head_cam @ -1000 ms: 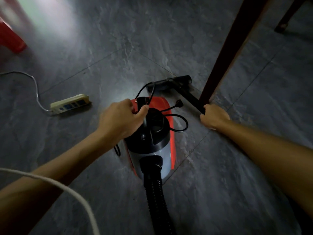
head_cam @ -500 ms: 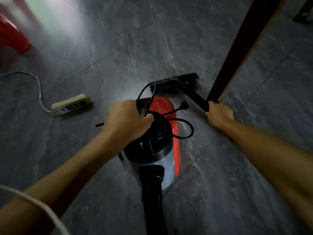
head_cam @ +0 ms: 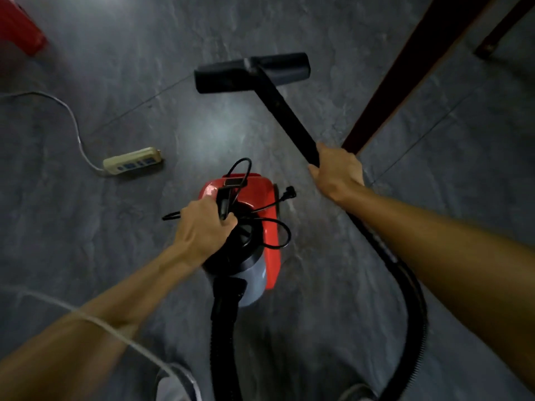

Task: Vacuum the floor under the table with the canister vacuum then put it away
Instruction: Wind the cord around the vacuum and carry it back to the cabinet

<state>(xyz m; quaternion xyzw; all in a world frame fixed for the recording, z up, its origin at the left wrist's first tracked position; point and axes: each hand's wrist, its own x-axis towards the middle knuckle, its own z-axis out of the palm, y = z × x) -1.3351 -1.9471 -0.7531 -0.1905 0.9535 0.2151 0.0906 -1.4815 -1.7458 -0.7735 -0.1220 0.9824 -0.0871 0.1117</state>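
Note:
The red and grey canister vacuum [head_cam: 267, 227] is in the middle of the view, over the dark floor. My left hand [head_cam: 202, 228] is closed around its black top handle, with the black power cord [head_cam: 278, 224] looped beside it and its plug end loose. My right hand [head_cam: 337, 170] grips the black wand [head_cam: 285, 114], which slants up to the wide floor nozzle [head_cam: 252, 72]. The ribbed black hose [head_cam: 408, 287] curves from the wand down around the right and back to the canister's near end.
A dark wooden table leg [head_cam: 402, 82] slants just right of my right hand, and a second leg [head_cam: 503, 30] stands at the top right. A cream power strip [head_cam: 131, 161] with a white cable lies on the floor at left. A red object [head_cam: 20, 27] sits top left.
The wand and nozzle have swung up and away from the canister, and my right hand has risen with them. My left hand has kept its grip on the handle; the view has pulled higher.

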